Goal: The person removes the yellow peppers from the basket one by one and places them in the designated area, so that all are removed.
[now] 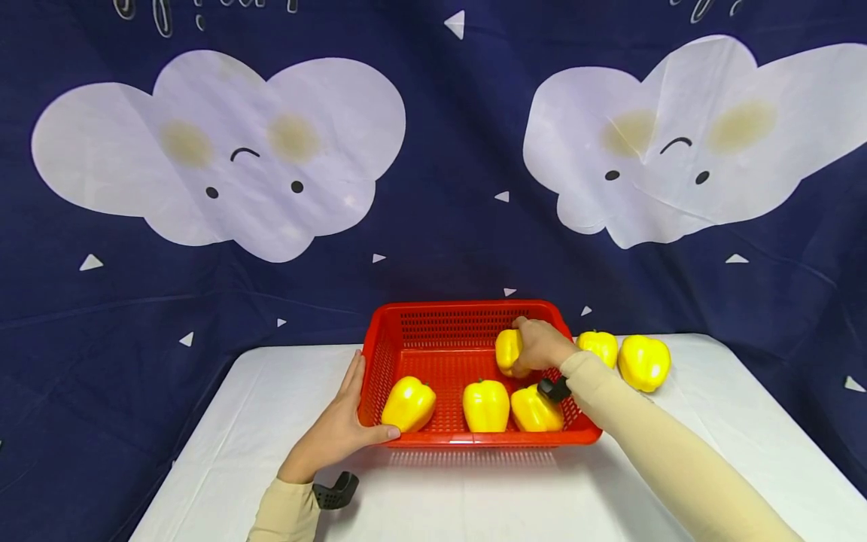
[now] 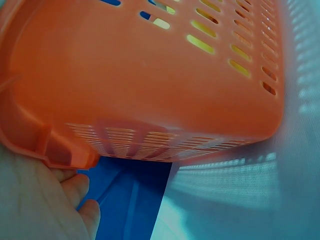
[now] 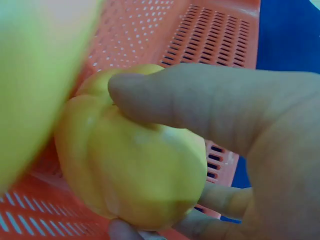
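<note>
A red plastic basket (image 1: 467, 439) with slotted walls stands on the table. Inside it, at the right back, my right hand (image 1: 542, 342) grips a yellow bell pepper (image 1: 508, 351). The right wrist view shows the thumb laid across the top of that pepper (image 3: 145, 170) and fingers around its far side. Along the basket's front wall lie three more yellow peppers: one at the left (image 1: 409, 404), one near the middle (image 1: 486, 406), one at the right (image 1: 535, 410). My left hand (image 1: 339, 425) rests on the left front corner, thumb over the front rim, straight fingers along the left side.
Two yellow peppers, one nearer (image 1: 597, 346) and one farther right (image 1: 645, 363), sit on the white-covered table (image 1: 223, 444) beyond the basket's right side. A dark blue curtain (image 1: 460, 248) with white clouds hangs right behind the table.
</note>
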A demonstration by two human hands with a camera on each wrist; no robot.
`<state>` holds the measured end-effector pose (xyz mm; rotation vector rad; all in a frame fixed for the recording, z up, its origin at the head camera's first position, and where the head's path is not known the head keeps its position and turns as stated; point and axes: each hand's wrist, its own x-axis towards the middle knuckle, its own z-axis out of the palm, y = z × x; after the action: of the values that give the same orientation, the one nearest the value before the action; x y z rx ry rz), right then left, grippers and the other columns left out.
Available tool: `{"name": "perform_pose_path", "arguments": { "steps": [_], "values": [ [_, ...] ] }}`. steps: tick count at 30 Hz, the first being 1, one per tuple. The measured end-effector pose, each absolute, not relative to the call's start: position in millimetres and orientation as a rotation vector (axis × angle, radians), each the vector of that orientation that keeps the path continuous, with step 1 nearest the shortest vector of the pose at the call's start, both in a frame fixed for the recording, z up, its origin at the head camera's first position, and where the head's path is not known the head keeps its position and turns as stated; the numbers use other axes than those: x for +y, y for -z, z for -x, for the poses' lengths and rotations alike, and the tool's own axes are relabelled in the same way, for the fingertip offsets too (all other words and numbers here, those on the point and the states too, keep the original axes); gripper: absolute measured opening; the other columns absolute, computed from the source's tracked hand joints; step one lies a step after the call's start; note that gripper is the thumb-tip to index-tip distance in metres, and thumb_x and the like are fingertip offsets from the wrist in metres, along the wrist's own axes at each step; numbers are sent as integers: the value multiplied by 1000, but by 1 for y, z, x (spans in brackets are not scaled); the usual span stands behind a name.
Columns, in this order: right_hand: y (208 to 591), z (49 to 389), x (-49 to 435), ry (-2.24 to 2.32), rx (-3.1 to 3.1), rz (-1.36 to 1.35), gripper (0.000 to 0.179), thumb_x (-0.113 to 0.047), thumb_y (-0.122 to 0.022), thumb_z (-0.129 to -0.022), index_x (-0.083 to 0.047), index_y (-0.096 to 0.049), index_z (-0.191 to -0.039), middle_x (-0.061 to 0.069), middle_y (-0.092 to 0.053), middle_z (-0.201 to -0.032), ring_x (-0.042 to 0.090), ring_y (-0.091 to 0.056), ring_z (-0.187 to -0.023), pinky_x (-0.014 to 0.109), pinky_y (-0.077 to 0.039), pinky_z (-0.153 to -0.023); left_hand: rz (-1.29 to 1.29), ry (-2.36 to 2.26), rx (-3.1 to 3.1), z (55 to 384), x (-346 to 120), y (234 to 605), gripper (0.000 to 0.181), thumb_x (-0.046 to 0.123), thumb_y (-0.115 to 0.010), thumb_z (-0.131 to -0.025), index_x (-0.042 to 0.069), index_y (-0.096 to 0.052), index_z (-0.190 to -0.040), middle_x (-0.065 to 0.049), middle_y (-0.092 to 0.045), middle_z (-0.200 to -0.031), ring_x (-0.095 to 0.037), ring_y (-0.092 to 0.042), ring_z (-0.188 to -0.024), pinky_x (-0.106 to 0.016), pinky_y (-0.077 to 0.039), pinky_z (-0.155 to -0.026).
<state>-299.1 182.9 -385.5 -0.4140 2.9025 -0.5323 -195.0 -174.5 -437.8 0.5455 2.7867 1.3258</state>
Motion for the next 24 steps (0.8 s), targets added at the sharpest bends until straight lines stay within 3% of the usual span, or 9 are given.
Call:
{"name": "perform_pose_path", "arguments": {
  "steps": [4, 10, 24],
  "values": [
    [381, 298, 183, 559, 2923, 431, 88, -18, -90, -66, 8, -46, -138, 17, -64, -106, 32, -58, -94, 45, -53, -91, -545, -1325, 2789, 195, -175, 438, 131, 48, -86, -75, 4, 3, -161, -12, 9, -168, -40, -12, -151, -62, -24, -114],
    [375, 294, 183, 638, 2928, 430, 82, -17, -88, -69, 6, -46, -135, 13, -62, -99, 29, -58, -88, 43, -54, -84, -559, -1328, 2794, 196, -174, 439, 130, 48, -86, -75, 5, 2, -161, -12, 9, -168, -41, -13, -151, -62, -25, -114],
    [370, 277, 193, 759, 2993, 505, 76, -18, -89, -67, 2, -50, -129, 13, -62, -100, 29, -57, -87, 45, -53, -80, -572, -1342, 2793, 196, -175, 440, 131, 47, -86, -75, 2, 2, -160, -14, 8, -168, -41, -13, -151, -61, -25, -114]
  ]
}}
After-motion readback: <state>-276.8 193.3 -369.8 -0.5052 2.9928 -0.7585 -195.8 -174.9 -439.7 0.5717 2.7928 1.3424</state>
